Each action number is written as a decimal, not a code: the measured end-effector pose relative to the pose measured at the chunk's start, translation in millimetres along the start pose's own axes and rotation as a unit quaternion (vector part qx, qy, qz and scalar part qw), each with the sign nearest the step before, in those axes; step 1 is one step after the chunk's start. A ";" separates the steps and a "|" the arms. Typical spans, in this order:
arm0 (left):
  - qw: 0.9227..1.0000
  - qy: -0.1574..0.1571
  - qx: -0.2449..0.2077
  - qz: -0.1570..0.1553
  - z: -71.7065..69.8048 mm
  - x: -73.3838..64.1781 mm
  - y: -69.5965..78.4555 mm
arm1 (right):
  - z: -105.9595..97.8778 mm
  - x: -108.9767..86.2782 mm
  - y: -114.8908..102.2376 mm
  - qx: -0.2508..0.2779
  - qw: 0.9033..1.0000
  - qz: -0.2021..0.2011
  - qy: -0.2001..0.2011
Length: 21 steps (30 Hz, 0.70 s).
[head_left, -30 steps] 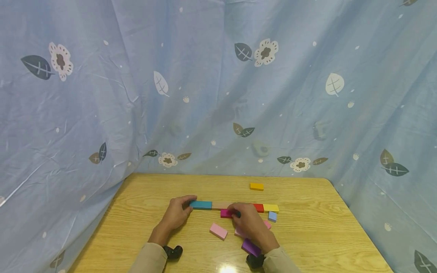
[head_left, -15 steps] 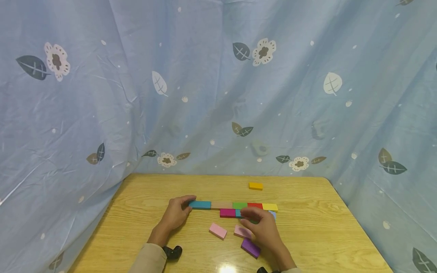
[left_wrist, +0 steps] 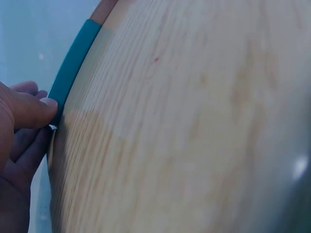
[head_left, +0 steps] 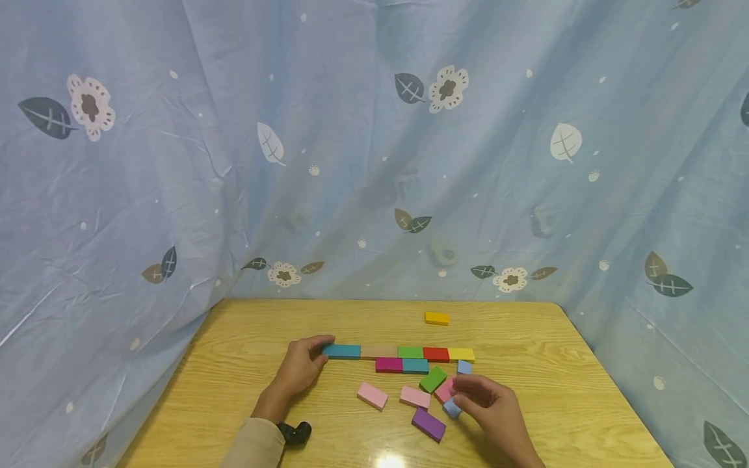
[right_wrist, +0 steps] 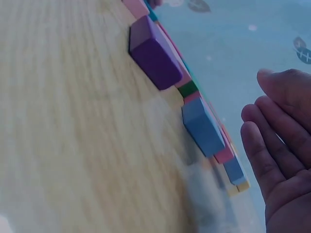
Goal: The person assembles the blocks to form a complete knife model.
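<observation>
My left hand point(head_left: 300, 364) pinches the left end of a blue block point(head_left: 342, 351); in the left wrist view the thumb point(left_wrist: 43, 110) lies against its side. That block heads a row with a bare wood block point(head_left: 378, 352), a green block point(head_left: 410, 352), a red block point(head_left: 435, 354) and a yellow block point(head_left: 461, 355). In front of the row lie a magenta block point(head_left: 389, 365) and a teal block point(head_left: 415, 366), end to end. My right hand point(head_left: 494, 406) holds nothing, its fingers loosely bent, beside a light blue block point(head_left: 452, 408) and a pink-red block point(head_left: 443, 391).
Nearer me lie two light pink blocks, one left point(head_left: 372, 396) and one right point(head_left: 415, 397), and a purple block point(head_left: 429, 424). A loose green block point(head_left: 433, 379) sits askew. Another light blue block point(head_left: 464, 367) is below the yellow one. An orange block point(head_left: 436, 318) lies farther back.
My right hand has let go near the teal block and moved right and toward me, uncovering the green, pink-red and light blue blocks. My left hand stays at the blue block.
</observation>
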State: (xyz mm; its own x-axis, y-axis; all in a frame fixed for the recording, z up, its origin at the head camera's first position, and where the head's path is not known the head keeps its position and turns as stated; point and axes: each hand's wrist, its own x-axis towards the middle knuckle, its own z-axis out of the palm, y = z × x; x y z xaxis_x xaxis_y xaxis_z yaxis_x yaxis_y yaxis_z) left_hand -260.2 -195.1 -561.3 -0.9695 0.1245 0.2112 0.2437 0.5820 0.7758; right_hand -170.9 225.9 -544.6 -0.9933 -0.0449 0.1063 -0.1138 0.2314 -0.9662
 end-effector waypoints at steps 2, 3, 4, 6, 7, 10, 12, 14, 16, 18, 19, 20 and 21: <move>1.000 0.001 0.002 0.001 0.0 0.1 -0.1 | -1.2 -4.1 -1.3 -0.008 1.000 0.016 0.003; 1.000 0.001 0.002 0.001 0.0 0.2 0.0 | -1.5 -6.0 -2.2 -0.011 1.000 0.026 0.004; 1.000 0.002 0.003 0.001 0.0 0.2 0.2 | -1.6 -8.0 -3.0 -0.014 0.999 0.035 0.003; 1.000 0.002 0.003 0.003 -0.1 0.4 0.7 | -1.3 -11.5 -4.2 -0.021 0.998 0.052 0.002; 1.000 0.003 0.003 0.003 -0.1 0.2 1.1 | -1.1 -13.4 -4.9 -0.025 0.998 0.059 0.002; 1.000 0.002 0.004 0.003 -0.3 -0.1 2.0 | 0.5 -19.3 -5.6 -0.034 0.997 0.076 0.005; 1.000 0.001 0.005 0.001 -0.4 -0.3 2.2 | 2.9 -23.8 -5.8 -0.031 0.996 0.087 0.009; 1.000 0.000 0.005 0.000 -0.5 -0.2 2.1 | 6.2 -28.9 -5.7 -0.021 0.995 0.097 0.008; 1.000 -0.001 0.006 0.000 -0.3 -0.1 1.8 | 10.1 -34.0 -5.3 -0.013 0.995 0.102 0.006; 1.000 -0.001 0.006 -0.001 -0.2 0.2 1.5 | 14.4 -37.9 -4.3 -0.007 0.995 0.102 0.003; 1.000 -0.001 0.006 -0.001 -0.2 0.2 1.4 | 16.4 -39.7 -3.7 -0.011 0.995 0.099 0.001; 1.000 -0.001 0.006 -0.001 -0.1 0.3 1.3 | 18.4 -41.0 -3.0 -0.016 0.995 0.093 0.001; 1.000 -0.001 0.005 -0.001 -0.1 0.4 1.2 | 20.1 -42.0 -2.3 -0.022 0.996 0.087 0.000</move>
State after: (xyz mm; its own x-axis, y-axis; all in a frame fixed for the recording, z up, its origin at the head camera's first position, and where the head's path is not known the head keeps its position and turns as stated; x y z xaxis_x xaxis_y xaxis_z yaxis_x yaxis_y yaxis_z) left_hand -260.3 -194.4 -560.2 -0.9700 0.1247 0.2088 0.2417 0.5908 0.7698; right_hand -128.6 207.8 -551.6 -0.9981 -0.0005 -0.0616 0.0591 0.2777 -0.9588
